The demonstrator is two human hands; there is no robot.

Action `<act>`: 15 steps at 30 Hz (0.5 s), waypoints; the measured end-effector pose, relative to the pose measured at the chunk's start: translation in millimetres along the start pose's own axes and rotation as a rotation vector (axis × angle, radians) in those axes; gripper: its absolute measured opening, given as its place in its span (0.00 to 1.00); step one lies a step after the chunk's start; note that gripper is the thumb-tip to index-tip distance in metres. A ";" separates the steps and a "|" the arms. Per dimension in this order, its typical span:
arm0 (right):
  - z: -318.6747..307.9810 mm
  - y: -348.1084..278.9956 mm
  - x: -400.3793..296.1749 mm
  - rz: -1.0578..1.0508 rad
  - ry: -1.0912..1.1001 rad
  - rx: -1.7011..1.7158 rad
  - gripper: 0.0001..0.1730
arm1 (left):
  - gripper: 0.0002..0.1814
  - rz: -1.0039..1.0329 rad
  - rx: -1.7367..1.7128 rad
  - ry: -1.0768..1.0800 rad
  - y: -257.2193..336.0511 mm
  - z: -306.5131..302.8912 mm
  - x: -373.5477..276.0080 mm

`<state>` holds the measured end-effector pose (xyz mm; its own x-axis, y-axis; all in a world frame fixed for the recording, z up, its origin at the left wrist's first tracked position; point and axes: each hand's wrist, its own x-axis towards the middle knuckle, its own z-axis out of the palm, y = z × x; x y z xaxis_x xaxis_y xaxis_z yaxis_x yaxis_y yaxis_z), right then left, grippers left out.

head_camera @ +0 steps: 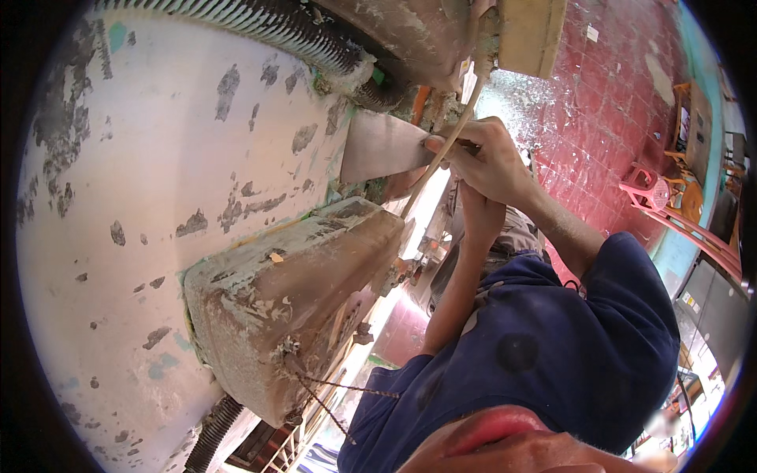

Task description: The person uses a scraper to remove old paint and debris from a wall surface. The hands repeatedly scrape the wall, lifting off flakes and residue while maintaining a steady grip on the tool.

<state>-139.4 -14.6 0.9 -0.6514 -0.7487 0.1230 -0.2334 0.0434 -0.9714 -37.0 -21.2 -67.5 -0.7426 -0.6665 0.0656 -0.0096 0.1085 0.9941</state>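
Observation:
My right hand [494, 156] grips a wide metal scraper [384, 148], a finger pressed on its blade near the handle. The blade's broad edge touches the pale, patchy wall [177, 142]. My left hand [484, 216] is up against the right one, close to the handle; its fingers are hidden, so its grip cannot be told. A thin tan cable [437, 159] runs slantwise in front of the blade and the right fingers. Just below the blade in the picture, a dusty brown block-like ledge [295, 284] juts from the wall.
Ribbed conduit [284, 41] runs along the top, beside another brown, dusty block [408, 35]. Twisted wires [349, 390] stick out from the ledge. Debris litters the red tiled floor [597, 118]. A pink plastic stool [647, 186] and wooden chairs [686, 189] stand at right.

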 end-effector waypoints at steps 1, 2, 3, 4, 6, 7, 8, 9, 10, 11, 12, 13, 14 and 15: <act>1.6 3.2 0.7 -0.040 0.031 -0.010 0.15 | 0.16 0.031 -0.016 -0.004 0.5 0.2 3.5; 2.5 7.5 1.9 -0.080 0.061 -0.021 0.14 | 0.16 0.065 -0.032 -0.007 0.8 0.8 8.1; 2.0 9.1 4.1 -0.120 0.092 -0.029 0.13 | 0.15 0.050 -0.024 -0.045 1.2 -1.7 12.6; 0.7 9.0 5.7 -0.124 0.085 -0.026 0.13 | 0.15 0.010 -0.046 -0.082 1.5 -3.0 14.7; -1.5 8.8 9.3 -0.133 0.069 -0.022 0.13 | 0.14 -0.092 -0.112 -0.154 2.1 -5.4 19.9; -4.3 6.8 13.2 -0.117 0.029 -0.022 0.12 | 0.13 -0.155 -0.160 -0.188 3.5 -6.3 21.7; -8.8 3.1 17.9 -0.102 -0.011 -0.023 0.12 | 0.13 -0.317 -0.174 -0.177 6.9 -6.6 22.9; -11.7 1.7 19.0 -0.084 -0.045 -0.029 0.12 | 0.12 -0.480 -0.191 -0.173 16.5 -5.2 24.2; -12.1 2.3 18.7 -0.083 -0.051 -0.030 0.11 | 0.13 -0.567 -0.214 -0.155 21.7 -2.9 23.7; -12.1 2.8 18.3 -0.081 -0.057 -0.030 0.11 | 0.13 -0.654 -0.237 -0.132 25.6 -2.2 22.9; -13.0 2.1 20.0 -0.086 -0.068 -0.029 0.11 | 0.14 -0.659 -0.267 -0.089 28.5 0.5 23.2; -12.4 3.5 19.6 -0.105 -0.036 -0.060 0.11 | 0.14 -0.665 -0.297 -0.046 29.9 3.1 23.4; -10.0 6.3 17.7 -0.124 -0.005 -0.090 0.11 | 0.16 -0.554 -0.222 -0.075 22.6 4.3 21.2; -6.9 8.1 16.6 -0.143 0.032 -0.120 0.11 | 0.18 -0.441 -0.145 -0.107 6.3 1.5 17.1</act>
<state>-157.1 -22.1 -3.6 -0.6273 -0.7317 0.2667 -0.4086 0.0177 -0.9125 -50.8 -30.8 -60.2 -0.7536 -0.5452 -0.3673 -0.2514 -0.2772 0.9273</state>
